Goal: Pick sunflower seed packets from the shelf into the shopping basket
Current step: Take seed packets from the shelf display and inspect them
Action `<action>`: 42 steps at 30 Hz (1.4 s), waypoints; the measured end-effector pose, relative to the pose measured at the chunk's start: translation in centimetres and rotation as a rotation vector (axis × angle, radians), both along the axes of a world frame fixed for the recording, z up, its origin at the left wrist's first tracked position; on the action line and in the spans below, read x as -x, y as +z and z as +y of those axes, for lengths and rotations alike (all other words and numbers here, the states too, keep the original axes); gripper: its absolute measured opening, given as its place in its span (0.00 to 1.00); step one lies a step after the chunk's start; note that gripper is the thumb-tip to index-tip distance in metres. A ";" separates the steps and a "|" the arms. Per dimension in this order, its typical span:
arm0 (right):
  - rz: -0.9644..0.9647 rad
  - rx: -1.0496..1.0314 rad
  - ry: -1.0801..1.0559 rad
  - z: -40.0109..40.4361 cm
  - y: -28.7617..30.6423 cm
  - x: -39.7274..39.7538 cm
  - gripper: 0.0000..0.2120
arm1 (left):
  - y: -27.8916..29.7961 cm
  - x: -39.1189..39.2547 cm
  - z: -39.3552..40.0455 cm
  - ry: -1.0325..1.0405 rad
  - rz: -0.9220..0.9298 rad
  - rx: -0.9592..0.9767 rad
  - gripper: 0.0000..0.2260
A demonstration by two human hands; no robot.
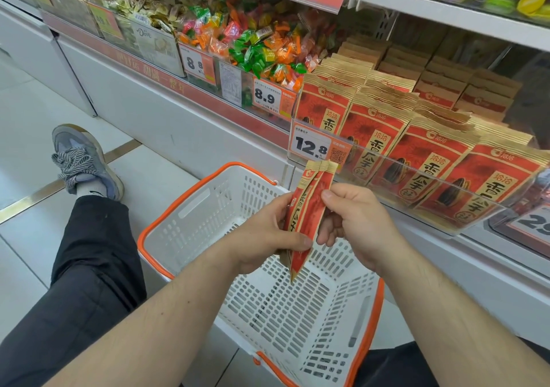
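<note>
Two hands (265, 231) (354, 220) grip two seed packets (306, 217) over one basket (190, 208).

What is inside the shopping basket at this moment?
The white shopping basket shows only bare slotted floor. Both hands hold seed packets above it; they and the forearms hide part of its floor.

The shelf (387, 208) carries rows of sunflower seed packets (422, 160); the white basket (184, 237) probably stands on the tiled floor (26, 160).

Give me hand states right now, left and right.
Left hand: fingers curled round the seed packets, held over the basket.
Right hand: also gripping the same packets.
</note>
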State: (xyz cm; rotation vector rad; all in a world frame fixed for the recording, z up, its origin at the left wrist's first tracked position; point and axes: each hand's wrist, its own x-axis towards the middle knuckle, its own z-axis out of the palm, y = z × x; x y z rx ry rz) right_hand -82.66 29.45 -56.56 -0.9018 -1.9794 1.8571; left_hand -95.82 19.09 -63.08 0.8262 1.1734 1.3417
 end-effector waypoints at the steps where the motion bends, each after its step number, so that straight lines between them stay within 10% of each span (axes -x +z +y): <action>1: -0.002 -0.007 0.002 0.0 0.0 0.0 0.15 | 0.1 0.0 0.0 -0.006 -0.002 0.001 0.39; 12: -0.343 -0.376 0.408 -0.4 0.4 -0.5 0.13 | 0.6 0.1 0.0 0.182 -0.243 0.029 0.25; 19: -0.352 -0.262 0.484 -0.2 0.5 -0.7 0.10 | 0.3 0.1 -0.2 0.148 -0.278 0.021 0.25; 28: -0.301 -0.274 0.232 0.6 0.0 -0.6 0.13 | 0.4 0.4 -0.3 0.034 -0.478 -0.066 0.39; 31: -0.320 -0.230 0.089 0.8 -0.6 -0.4 0.21 | 0.5 0.4 -0.4 0.013 -0.543 -0.116 0.29; 36: -0.283 -0.322 0.003 0.7 -1.4 -0.3 0.27 | 1.3 0.1 -0.4 0.151 -0.362 -0.012 0.21; 42: -0.170 -0.310 -0.184 1.0 1.1 -0.6 0.06 | 3.0 -0.5 0.6 0.362 -0.001 -0.004 0.14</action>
